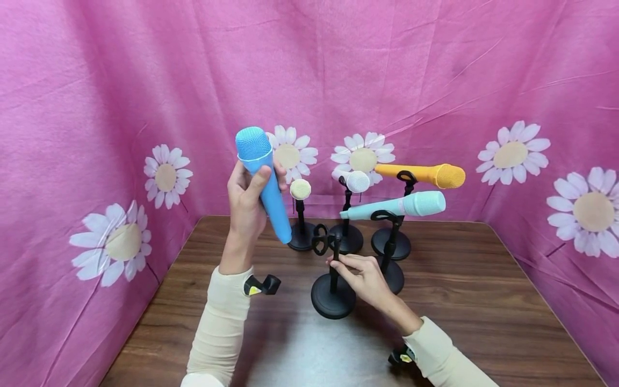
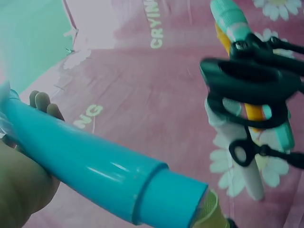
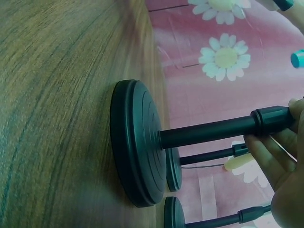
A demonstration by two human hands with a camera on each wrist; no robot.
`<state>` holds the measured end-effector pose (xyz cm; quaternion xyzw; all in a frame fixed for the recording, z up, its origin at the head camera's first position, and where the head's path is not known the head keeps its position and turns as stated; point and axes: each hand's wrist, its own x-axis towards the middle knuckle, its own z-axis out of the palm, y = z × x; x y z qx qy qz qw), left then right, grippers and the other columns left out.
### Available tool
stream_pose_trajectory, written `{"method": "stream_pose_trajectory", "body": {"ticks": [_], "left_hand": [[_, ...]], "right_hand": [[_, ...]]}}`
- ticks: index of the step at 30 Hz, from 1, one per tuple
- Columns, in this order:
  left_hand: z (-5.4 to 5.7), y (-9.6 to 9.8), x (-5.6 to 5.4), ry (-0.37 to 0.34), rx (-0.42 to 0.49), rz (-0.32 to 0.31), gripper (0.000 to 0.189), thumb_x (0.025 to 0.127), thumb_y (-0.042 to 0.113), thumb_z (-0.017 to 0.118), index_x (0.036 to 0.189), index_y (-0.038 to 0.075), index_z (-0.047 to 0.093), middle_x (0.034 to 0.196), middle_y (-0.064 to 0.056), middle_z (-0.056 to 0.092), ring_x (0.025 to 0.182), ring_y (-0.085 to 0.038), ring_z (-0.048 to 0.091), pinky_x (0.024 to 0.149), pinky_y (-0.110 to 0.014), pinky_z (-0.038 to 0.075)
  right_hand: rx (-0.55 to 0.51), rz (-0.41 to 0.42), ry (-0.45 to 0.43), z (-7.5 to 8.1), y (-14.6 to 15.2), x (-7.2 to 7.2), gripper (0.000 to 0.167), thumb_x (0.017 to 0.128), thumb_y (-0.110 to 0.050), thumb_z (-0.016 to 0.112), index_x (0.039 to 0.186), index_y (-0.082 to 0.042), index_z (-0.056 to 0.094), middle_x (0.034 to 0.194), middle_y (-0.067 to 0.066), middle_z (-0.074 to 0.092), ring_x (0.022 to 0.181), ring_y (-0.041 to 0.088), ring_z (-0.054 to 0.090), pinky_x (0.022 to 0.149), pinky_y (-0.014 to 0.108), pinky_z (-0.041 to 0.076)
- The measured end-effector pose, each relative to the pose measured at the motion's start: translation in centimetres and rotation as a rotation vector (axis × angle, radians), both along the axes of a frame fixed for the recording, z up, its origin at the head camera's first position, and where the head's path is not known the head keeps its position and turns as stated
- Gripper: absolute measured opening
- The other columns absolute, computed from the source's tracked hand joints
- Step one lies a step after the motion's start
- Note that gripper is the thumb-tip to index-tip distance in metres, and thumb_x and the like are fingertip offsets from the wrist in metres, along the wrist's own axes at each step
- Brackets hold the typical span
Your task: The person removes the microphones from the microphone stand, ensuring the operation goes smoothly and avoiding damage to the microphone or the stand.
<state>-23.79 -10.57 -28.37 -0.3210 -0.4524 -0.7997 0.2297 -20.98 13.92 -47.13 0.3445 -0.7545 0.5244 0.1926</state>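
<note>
Head view: tapering blue microphone [image 1: 274,200], mesh end [image 1: 253,143] up, left fingers [image 1: 281,174] curled round it, right fingers [image 1: 354,262] pinching black stand [image 1: 333,285].

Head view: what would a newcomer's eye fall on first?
The blue microphone, held up in the left hand against the pink cloth. Next, the black stand with an empty clip, held by the right hand near mid-table. Then the orange microphone and mint microphone, resting in stands to the right.
</note>
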Motion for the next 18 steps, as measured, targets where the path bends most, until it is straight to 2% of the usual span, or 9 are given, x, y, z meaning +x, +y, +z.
{"method": "stream_pose_trajectory", "body": {"ticks": [7, 13, 18], "left_hand": [[-0.8, -1.5, 0.0, -0.042, -0.081, 0.043, 0.042, 0.095, 0.039, 0.083, 0.115, 0.008, 0.062, 0.081, -0.004, 0.067, 0.055, -0.014, 0.063, 0.055, -0.027, 0.057], [-1.4, -3.2, 0.2, -0.093, -0.207, 0.140, 0.014, 0.102, 0.018, 0.069, 0.112, 0.011, 0.063, 0.080, -0.002, 0.067, 0.055, -0.015, 0.060, 0.052, -0.026, 0.054], [-2.2, -5.0, 0.2, -0.173, -0.321, 0.207, 0.012, 0.102, 0.011, 0.066, 0.113, 0.013, 0.060, 0.073, -0.004, 0.064, 0.057, -0.018, 0.059, 0.054, -0.029, 0.054]], "right_hand": [[-0.015, 0.001, -0.010, 0.1, -0.1, 0.1, 0.019, 0.097, 0.005, 0.073, 0.113, -0.002, 0.081, 0.105, 0.012, 0.082, 0.100, 0.012, 0.078, 0.084, 0.016, 0.061], [-0.002, -0.007, -0.048, -0.1, 0.1, 0.0, 0.016, 0.099, 0.001, 0.072, 0.113, 0.002, 0.080, 0.107, 0.010, 0.083, 0.101, 0.009, 0.077, 0.085, 0.017, 0.061], [0.018, -0.034, -0.063, -0.1, 0.1, 0.1, 0.016, 0.100, -0.004, 0.073, 0.113, -0.003, 0.081, 0.107, 0.005, 0.083, 0.101, 0.010, 0.077, 0.084, 0.017, 0.062]]}}
